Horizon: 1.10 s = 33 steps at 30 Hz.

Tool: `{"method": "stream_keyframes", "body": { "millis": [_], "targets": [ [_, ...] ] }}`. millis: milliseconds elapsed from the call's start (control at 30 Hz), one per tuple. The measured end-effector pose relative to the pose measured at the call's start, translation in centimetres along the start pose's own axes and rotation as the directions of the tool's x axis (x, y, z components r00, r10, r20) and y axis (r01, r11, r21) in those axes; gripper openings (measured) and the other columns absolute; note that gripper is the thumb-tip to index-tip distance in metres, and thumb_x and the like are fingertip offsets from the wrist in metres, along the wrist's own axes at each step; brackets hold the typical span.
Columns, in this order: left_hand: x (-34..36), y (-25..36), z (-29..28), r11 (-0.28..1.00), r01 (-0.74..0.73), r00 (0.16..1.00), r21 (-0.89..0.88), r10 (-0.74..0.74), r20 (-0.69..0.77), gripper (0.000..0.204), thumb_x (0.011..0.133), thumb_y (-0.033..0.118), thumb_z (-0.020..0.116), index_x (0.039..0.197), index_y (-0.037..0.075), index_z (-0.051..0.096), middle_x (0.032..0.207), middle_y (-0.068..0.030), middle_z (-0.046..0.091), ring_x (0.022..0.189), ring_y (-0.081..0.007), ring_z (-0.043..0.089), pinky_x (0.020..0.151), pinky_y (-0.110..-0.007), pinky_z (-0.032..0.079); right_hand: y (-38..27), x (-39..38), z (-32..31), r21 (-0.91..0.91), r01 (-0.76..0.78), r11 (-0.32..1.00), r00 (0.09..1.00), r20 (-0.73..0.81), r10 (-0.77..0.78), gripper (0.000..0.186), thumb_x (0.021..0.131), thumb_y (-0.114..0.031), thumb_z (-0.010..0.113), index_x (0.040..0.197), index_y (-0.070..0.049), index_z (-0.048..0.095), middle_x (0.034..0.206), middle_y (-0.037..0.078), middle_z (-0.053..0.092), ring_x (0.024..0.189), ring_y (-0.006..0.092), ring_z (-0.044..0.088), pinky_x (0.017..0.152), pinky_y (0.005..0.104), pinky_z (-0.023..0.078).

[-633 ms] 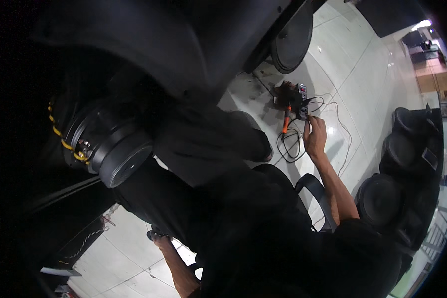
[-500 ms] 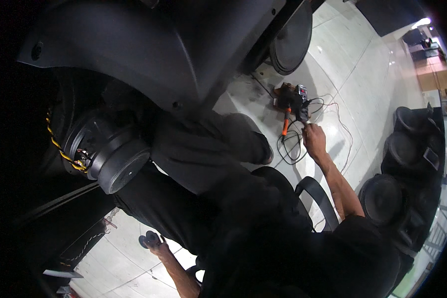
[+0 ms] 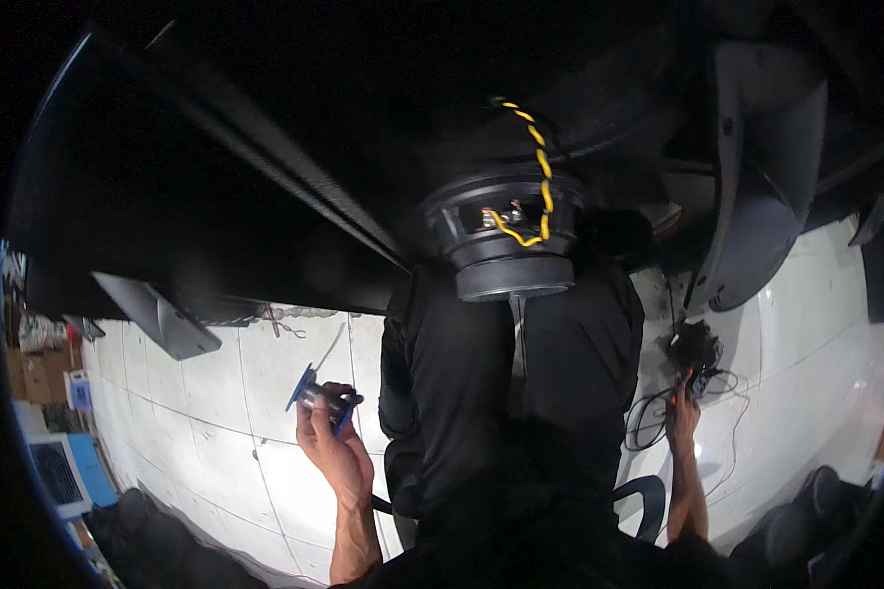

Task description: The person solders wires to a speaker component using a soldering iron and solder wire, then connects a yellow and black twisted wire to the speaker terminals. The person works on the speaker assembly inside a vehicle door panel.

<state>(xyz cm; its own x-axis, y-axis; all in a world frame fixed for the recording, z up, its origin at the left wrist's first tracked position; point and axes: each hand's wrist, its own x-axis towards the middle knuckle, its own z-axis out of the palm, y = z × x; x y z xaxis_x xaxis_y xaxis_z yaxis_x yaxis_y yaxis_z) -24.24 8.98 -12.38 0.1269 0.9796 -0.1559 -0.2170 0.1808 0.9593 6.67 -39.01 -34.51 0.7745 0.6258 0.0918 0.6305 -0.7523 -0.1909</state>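
My left hand (image 3: 336, 447) is closed around a spool of solder (image 3: 319, 398) with blue flanges, and a thin strand points up from it. At the right, low over the floor, the fingers of my right hand (image 3: 685, 412) close on the orange handle of a soldering iron (image 3: 690, 376), partly hidden by the hand. Beside it sits a small dark soldering station (image 3: 699, 385) with a looped cable. Between my hands, a round black speaker driver (image 3: 514, 279) rests magnet-down on my thighs. A twisted yellow and black wire (image 3: 544, 177) runs to its terminals.
A large black cabinet (image 3: 216, 206) spans the area in front of me. A black curved panel (image 3: 771, 177) stands at the right. Pliers (image 3: 290, 327) lie on the pale tiled floor (image 3: 206, 422). More speakers (image 3: 796, 520) stand at the lower right, and boxes (image 3: 44, 373) at the far left.
My view has swung left, bringing the speaker driver to the middle. The left hand has raised the solder spool. The right hand has moved from the station onto the soldering iron's orange handle.
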Motion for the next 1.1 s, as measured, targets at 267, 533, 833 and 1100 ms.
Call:
{"method": "stream_keyframes", "body": {
  "millis": [267, 533, 833, 1100],
  "targets": [
    [-1.8, 1.0, 4.9, 0.985, 0.047, 0.984, -0.166, -0.017, 0.178, 0.047, 0.104, 0.037, 0.051, 0.13, -0.001, 0.052, 0.104, -0.0147, 0.067, 0.1, -0.0232, 0.065, 0.092, -0.041, 0.053, -9.1, -3.4, -13.1, 0.503, -0.251, 0.827, 0.832, -0.325, 0.45, 0.025, 0.094, -0.013, 0.062, 0.109, 0.005, 0.067, 0.079, 0.011, 0.064, 0.068, 0.0216, 0.061, 0.06, 0.0339, 0.047],
    [-0.8, 2.1, 8.3, 0.983, 0.015, 0.945, -0.181, 0.045, 0.325, 0.052, 0.103, 0.044, 0.051, 0.13, -0.001, 0.051, 0.098, -0.0138, 0.065, 0.094, -0.0236, 0.064, 0.084, -0.04, 0.055, -14.6, -0.6, -23.7, -0.295, -0.162, 0.942, 0.664, -0.739, -0.117, 0.03, 0.101, -0.025, 0.055, 0.102, 0.005, 0.056, 0.085, 0.009, 0.057, 0.071, 0.0177, 0.055, 0.063, 0.0326, 0.044],
    [-0.2, 2.7, 9.7, 0.984, -0.047, 0.925, -0.173, 0.109, 0.363, 0.047, 0.102, 0.038, 0.053, 0.128, -0.001, 0.054, 0.1, -0.0141, 0.067, 0.097, -0.0249, 0.066, 0.087, -0.039, 0.053, -19.9, 5.4, -19.6, 0.861, 0.096, 0.499, 0.874, -0.313, 0.371, 0.052, 0.096, -0.042, 0.058, 0.113, 0.007, 0.051, 0.088, 0.01, 0.058, 0.076, 0.0155, 0.056, 0.064, 0.0278, 0.045],
    [0.8, 1.9, 11.6, 0.983, -0.082, 0.922, -0.166, 0.138, 0.362, 0.036, 0.103, 0.027, 0.056, 0.123, -0.002, 0.059, 0.1, -0.0137, 0.069, 0.096, -0.0213, 0.066, 0.087, -0.035, 0.052, -24.3, 13.6, -15.9, 0.976, 0.202, -0.076, 0.935, -0.169, 0.312, 0.053, 0.09, -0.035, 0.069, 0.118, 0.009, 0.058, 0.1, 0.013, 0.062, 0.087, 0.0192, 0.061, 0.074, 0.0336, 0.05]
  ]
}}
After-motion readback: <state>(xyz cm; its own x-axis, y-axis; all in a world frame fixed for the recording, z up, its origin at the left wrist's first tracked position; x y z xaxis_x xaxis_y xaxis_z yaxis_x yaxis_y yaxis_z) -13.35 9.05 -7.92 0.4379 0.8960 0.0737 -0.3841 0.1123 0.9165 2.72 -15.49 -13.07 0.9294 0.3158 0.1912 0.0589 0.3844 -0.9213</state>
